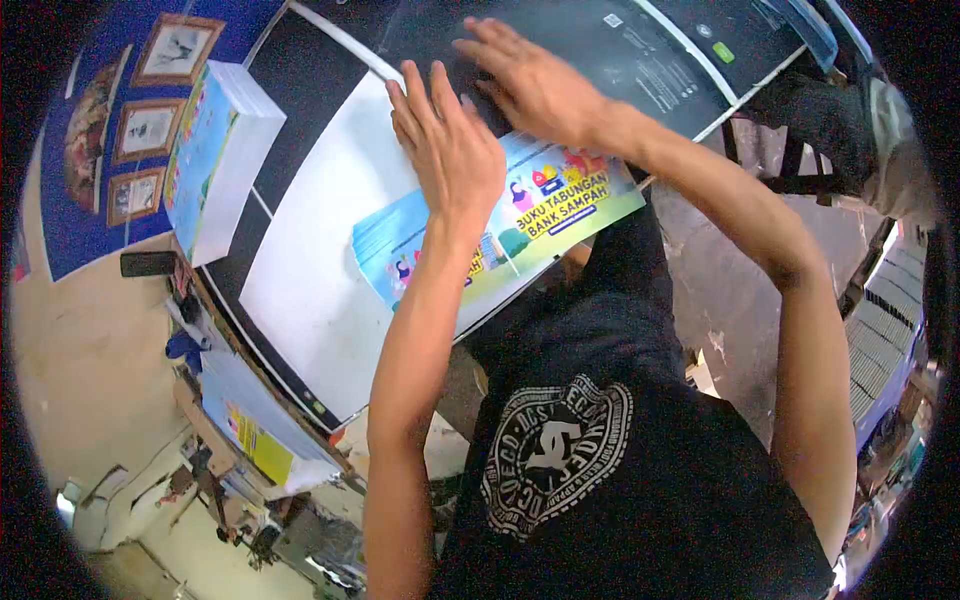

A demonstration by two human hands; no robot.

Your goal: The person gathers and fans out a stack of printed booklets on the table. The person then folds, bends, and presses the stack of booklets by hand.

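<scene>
Printed sheets with colourful "Buku Tabungan Bank Sampah" artwork (pixel 575 205) lie fanned along the near edge of the work surface, partly on a white sheet (pixel 320 260). My left hand (pixel 447 145) is above the upper edge of the fanned sheets, fingers stretched out, holding nothing. To its right, my right hand (pixel 540 90) is spread over the dark surface just beyond the sheets, also with nothing in it. My left forearm hides part of the sheets' left portion.
A tall stack of printed sheets (pixel 225 165) stands at the left. Another stack (pixel 255 420) lies below it on a lower level. Beside the tall stack are a dark phone-like object (pixel 148 263) and framed pictures on blue (pixel 150 130). A black chair-like frame (pixel 800 165) is at the right.
</scene>
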